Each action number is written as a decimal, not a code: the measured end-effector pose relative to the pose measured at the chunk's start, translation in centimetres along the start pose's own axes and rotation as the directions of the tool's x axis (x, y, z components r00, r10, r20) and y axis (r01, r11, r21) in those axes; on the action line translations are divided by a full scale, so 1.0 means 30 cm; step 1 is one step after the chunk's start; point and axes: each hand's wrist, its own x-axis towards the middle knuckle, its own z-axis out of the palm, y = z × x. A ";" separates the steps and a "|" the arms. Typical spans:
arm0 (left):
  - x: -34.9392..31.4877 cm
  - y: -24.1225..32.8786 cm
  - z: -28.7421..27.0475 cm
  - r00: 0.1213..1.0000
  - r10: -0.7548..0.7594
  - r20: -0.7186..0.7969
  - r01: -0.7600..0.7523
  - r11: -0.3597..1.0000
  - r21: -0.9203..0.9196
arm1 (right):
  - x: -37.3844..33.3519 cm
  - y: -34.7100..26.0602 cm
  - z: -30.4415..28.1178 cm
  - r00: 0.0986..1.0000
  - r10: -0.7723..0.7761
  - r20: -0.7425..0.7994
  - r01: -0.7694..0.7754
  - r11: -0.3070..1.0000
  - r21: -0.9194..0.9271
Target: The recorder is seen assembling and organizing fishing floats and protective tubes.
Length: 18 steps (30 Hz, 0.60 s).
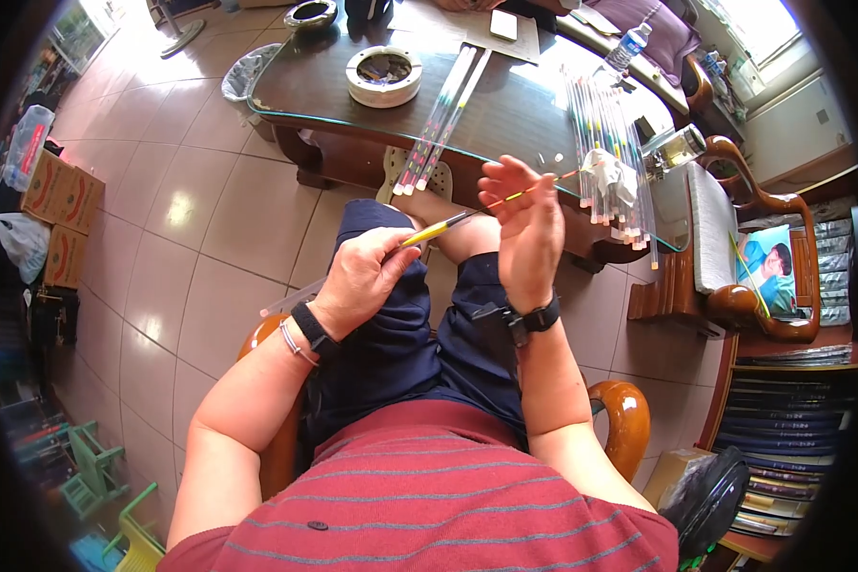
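My left hand is closed round the end of a slender fishing float with a yellow and black body. The float points up to the right, over my lap. Its thin, bright tip crosses my right hand, which is raised with fingers apart and palm turned inward. Whether the tip touches the palm or thumb I cannot tell. Beyond the right hand, a bundle of clear tubes holding coloured floats lies on the table, with a crumpled white tissue on it.
The glass-topped table bears two long tubes, a round white ashtray, a water bottle and a phone. A lidded jar stands at its right. Cardboard boxes are at left, a wooden chair at right.
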 end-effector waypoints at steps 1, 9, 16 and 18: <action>0.000 -0.004 0.003 1.000 0.012 -0.004 -0.012 1.000 -0.011 | 0.011 -0.018 -0.016 0.999 -0.006 -0.041 0.007 1.000 0.027; -0.002 0.006 -0.008 1.000 -0.012 0.029 0.013 0.999 -0.052 | 0.163 -0.063 -0.217 0.913 -0.309 -0.265 0.176 0.887 -0.427; 0.006 0.014 -0.008 0.999 -0.037 0.019 0.038 0.998 -0.055 | 0.426 0.135 -0.665 0.969 -0.231 -0.086 -0.031 0.228 -0.973; 0.008 0.019 -0.010 0.999 -0.030 0.016 0.031 0.999 -0.044 | 0.458 0.168 -0.676 0.979 -0.193 0.064 0.054 -0.059 -0.997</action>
